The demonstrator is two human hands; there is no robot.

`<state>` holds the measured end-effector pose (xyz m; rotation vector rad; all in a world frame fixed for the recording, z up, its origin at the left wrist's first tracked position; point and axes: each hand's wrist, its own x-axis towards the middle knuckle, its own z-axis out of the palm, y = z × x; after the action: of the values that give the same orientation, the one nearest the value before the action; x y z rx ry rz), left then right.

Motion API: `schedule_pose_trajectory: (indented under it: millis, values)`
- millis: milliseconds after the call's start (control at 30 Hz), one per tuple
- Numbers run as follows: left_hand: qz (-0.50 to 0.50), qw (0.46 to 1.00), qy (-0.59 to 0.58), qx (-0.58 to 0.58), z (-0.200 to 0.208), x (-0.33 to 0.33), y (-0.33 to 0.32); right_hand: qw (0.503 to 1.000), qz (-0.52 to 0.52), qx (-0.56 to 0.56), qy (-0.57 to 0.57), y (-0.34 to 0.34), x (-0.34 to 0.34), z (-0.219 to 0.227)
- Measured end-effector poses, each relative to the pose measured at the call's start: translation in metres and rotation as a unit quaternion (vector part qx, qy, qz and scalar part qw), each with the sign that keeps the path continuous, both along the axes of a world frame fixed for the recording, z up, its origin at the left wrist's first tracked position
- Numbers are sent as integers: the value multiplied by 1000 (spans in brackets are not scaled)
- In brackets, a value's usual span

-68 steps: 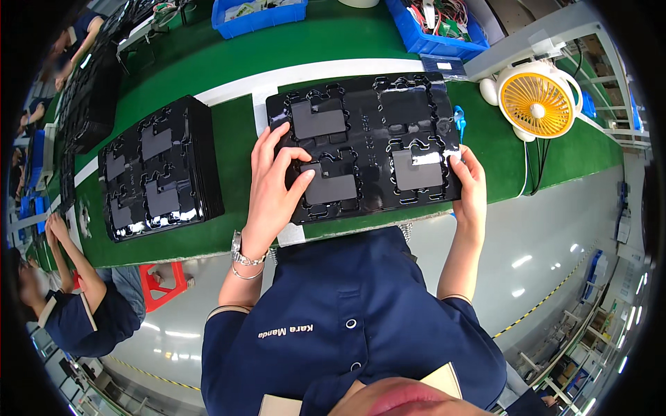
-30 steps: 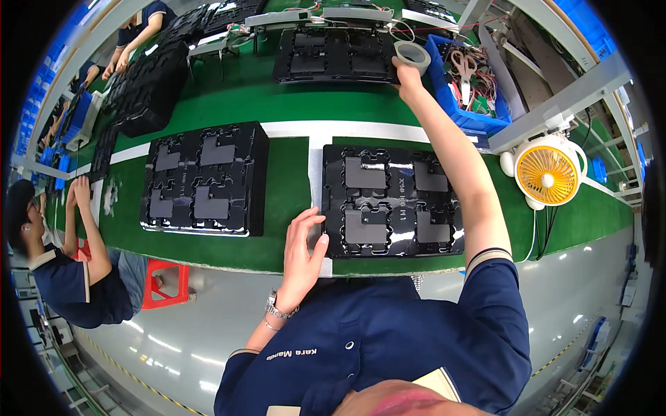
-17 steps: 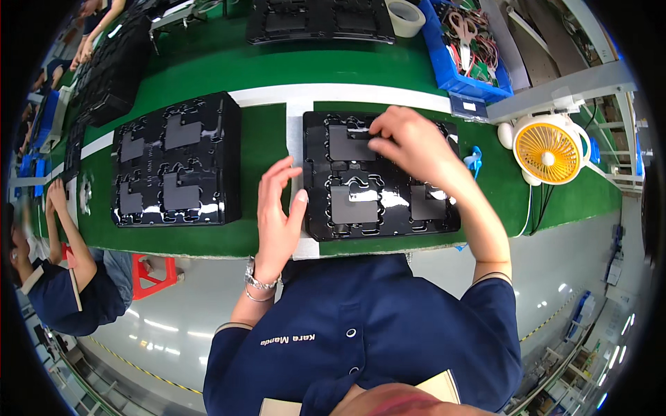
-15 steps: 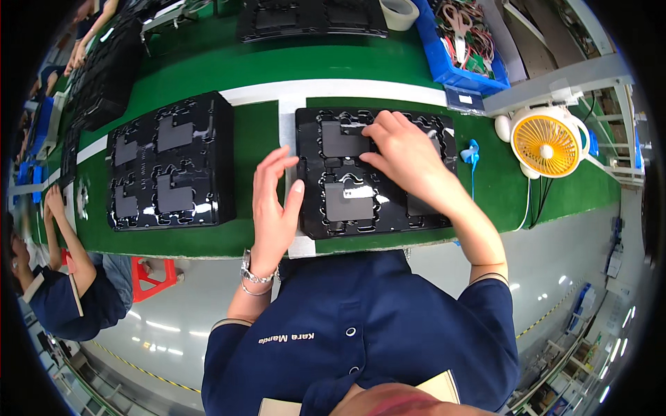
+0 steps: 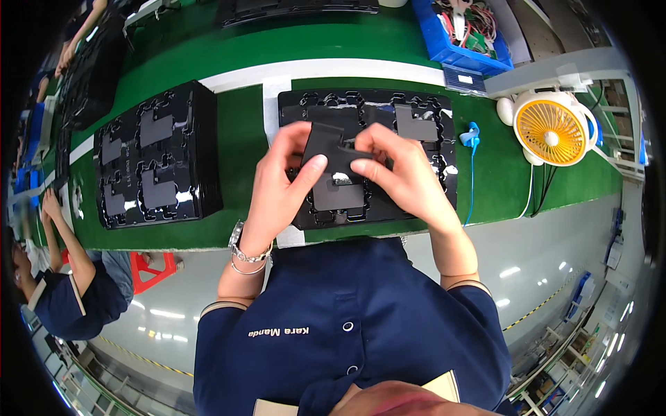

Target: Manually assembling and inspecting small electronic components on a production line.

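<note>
Both hands are raised over a black moulded plastic tray (image 5: pixel 390 200) on the bench in front of me. Between them is a flat dark grey L-shaped piece (image 5: pixel 331 154), held tilted. My left hand (image 5: pixel 281 182) pinches its left edge, thumb on the near face. My right hand (image 5: pixel 404 172) grips its right side between thumb and bent fingers. Similar grey pieces lie in the tray's recesses, one (image 5: pixel 338 197) just below the held piece and another (image 5: pixel 417 126) at the upper right. My hands cover part of the tray.
To the left stands a stack of black trays (image 5: pixel 208 149) with grey pieces in its top one. A yellow-and-white fan (image 5: pixel 550 136), a blue item with a cord (image 5: pixel 470 134) and a blue bin (image 5: pixel 454 59) of wires are at the right. Another person (image 5: pixel 76 295) sits far left.
My right hand has lifted the grey piece out of the tray and brought it toward me. The left hand has moved right and closed on the piece's other side.
</note>
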<state>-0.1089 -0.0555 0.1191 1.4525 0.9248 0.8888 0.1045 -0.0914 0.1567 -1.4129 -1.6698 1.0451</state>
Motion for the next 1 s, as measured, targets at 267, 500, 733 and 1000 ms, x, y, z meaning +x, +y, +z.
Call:
schedule_pose_trajectory:
  millis: [267, 500, 733, 1000]
  values:
    - [-55, 987, -72, -131, 8, 4, -12, 997, -20, -42, 63, -13, -14, -4]
    - [-35, 996, -10, -81, 4, 10, -19, 1000, -18, 2, 9, -11, -16, -2]
    - [-58, 992, 110, 9, 6, 5, -19, 999, -30, 0, 20, -12, -20, -3]
    - [-21, 997, 77, 8, -2, 8, -24, 999, -26, -16, 34, -12, -19, -6]
